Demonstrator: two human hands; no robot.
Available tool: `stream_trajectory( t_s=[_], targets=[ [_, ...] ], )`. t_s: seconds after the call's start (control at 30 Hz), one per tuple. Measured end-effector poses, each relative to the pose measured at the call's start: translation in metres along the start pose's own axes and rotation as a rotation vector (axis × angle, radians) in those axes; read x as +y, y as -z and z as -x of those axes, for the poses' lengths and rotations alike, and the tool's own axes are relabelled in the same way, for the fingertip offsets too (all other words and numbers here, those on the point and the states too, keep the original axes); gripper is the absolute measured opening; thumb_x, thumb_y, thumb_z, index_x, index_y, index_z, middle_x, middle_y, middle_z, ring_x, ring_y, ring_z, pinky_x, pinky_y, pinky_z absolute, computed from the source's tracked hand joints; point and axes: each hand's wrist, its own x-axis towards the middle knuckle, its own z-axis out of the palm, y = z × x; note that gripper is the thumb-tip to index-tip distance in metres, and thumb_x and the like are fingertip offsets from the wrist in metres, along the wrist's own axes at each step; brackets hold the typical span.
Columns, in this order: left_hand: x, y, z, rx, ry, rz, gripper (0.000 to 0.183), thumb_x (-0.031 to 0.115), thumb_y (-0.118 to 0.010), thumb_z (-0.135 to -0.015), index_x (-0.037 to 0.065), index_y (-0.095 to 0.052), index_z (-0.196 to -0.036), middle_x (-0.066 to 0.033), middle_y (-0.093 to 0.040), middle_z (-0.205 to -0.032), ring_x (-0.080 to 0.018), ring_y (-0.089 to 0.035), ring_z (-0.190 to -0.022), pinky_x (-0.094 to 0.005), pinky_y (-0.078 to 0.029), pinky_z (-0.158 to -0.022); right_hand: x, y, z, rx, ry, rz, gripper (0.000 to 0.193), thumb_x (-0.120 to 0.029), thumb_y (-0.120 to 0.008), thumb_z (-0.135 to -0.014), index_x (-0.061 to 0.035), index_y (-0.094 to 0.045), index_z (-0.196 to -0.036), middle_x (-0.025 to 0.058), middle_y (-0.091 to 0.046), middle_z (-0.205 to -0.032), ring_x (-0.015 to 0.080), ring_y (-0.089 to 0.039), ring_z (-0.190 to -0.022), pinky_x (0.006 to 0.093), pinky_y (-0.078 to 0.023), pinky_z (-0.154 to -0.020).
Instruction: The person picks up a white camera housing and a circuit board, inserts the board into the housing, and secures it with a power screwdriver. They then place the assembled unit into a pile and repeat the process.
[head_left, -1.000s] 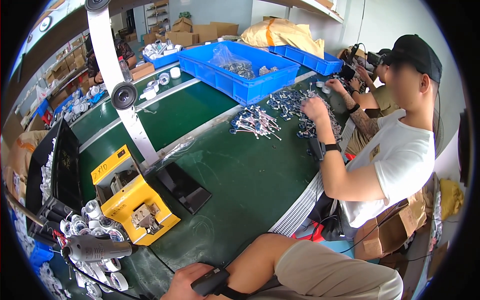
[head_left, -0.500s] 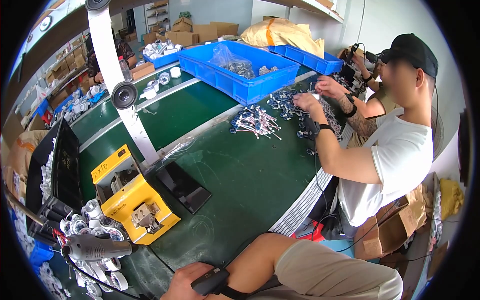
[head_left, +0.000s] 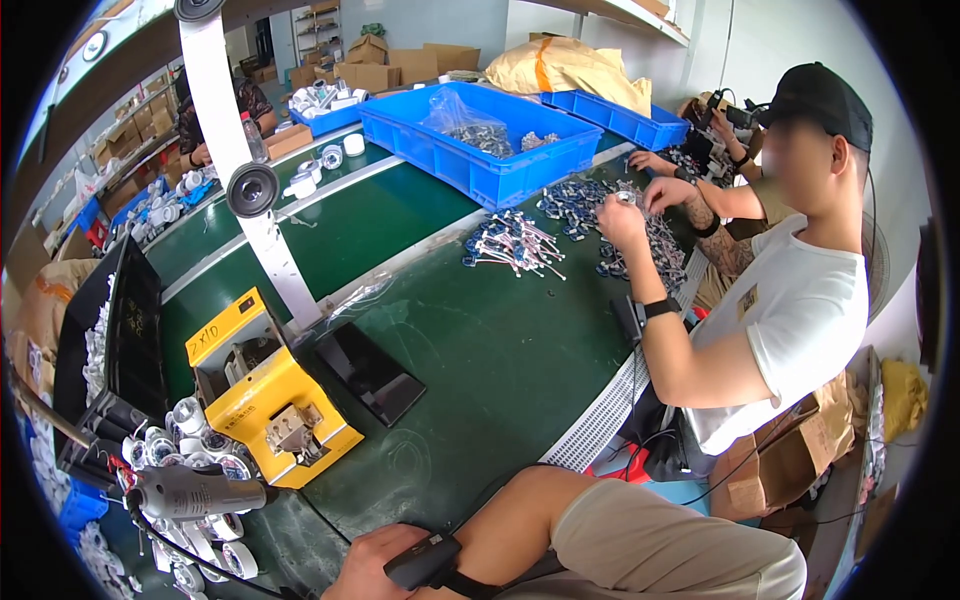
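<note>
At the lower edge my right hand [head_left: 375,560] rests by the near edge of the green table [head_left: 480,390]. A black device is strapped at its wrist, and the fingers are cut off by the frame, so their hold is hidden. My left hand is outside the view. Nearest on the left is a grey gun-shaped power tool [head_left: 200,493] with a black cable, above several white round housings [head_left: 235,560]. Behind these stands a yellow machine [head_left: 285,420] with a metal fixture on its front. A black tablet [head_left: 370,373] lies flat beside it.
A large blue bin [head_left: 480,165] holds bagged small parts. Bundles of wired connectors [head_left: 512,245] lie near a co-worker [head_left: 780,290] on the right, who handles a small white part. A white post [head_left: 262,240] rises behind the machine. An open carton [head_left: 780,460] stands right.
The co-worker's hands have drawn together and lifted around a small white part, and the near forearm is more upright. My right hand has stayed in place.
</note>
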Motion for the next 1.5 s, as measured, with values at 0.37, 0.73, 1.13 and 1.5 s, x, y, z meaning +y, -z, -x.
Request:
stream_trajectory(
  t_s=[0.37, 0.73, 1.13, 1.5],
  targets=[
    [0.002, 0.001, -0.001, 0.000, 0.003, -0.001, 0.028, 0.012, -0.063, -0.073, 0.005, -0.065, -0.101, -0.0156, -0.063, -0.092, -0.0383, -0.061, -0.082, -0.0430, -0.051, -0.071, 0.000, 0.001, 0.000, -0.003, -0.006, 0.043, 0.020, -0.014, -0.066, -0.074, 0.0018, -0.070, -0.086, 0.0160, -0.066, -0.077, 0.0282, -0.062, -0.072, 0.0412, -0.051, -0.065],
    [0.008, 0.004, -0.003, 0.033, 0.021, 0.007, 0.027, 0.008, -0.064, -0.072, 0.005, -0.067, -0.098, -0.0158, -0.064, -0.090, -0.0384, -0.061, -0.082, -0.0430, -0.051, -0.070, 0.002, 0.002, 0.005, -0.007, -0.048, 0.090, 0.020, -0.014, -0.066, -0.073, 0.0018, -0.070, -0.085, 0.0165, -0.066, -0.076, 0.0290, -0.062, -0.072, 0.0419, -0.051, -0.065],
    [0.010, 0.004, -0.002, 0.033, 0.064, 0.020, 0.023, 0.008, -0.064, -0.073, 0.005, -0.066, -0.096, -0.0158, -0.063, -0.088, -0.0381, -0.061, -0.080, -0.0433, -0.050, -0.069, 0.002, 0.006, 0.007, -0.013, -0.071, 0.153, 0.019, -0.013, -0.066, -0.073, 0.0019, -0.070, -0.084, 0.0170, -0.066, -0.076, 0.0299, -0.062, -0.072, 0.0427, -0.051, -0.065],
    [0.006, 0.000, -0.001, 0.053, 0.024, -0.003, 0.022, 0.009, -0.064, -0.072, 0.005, -0.065, -0.094, -0.0159, -0.062, -0.085, -0.0390, -0.060, -0.078, -0.0438, -0.050, -0.067, 0.001, 0.006, 0.006, -0.027, -0.076, 0.204, 0.019, -0.013, -0.065, -0.073, 0.0020, -0.070, -0.083, 0.0176, -0.065, -0.075, 0.0308, -0.062, -0.072, 0.0434, -0.051, -0.065]
  ],
)
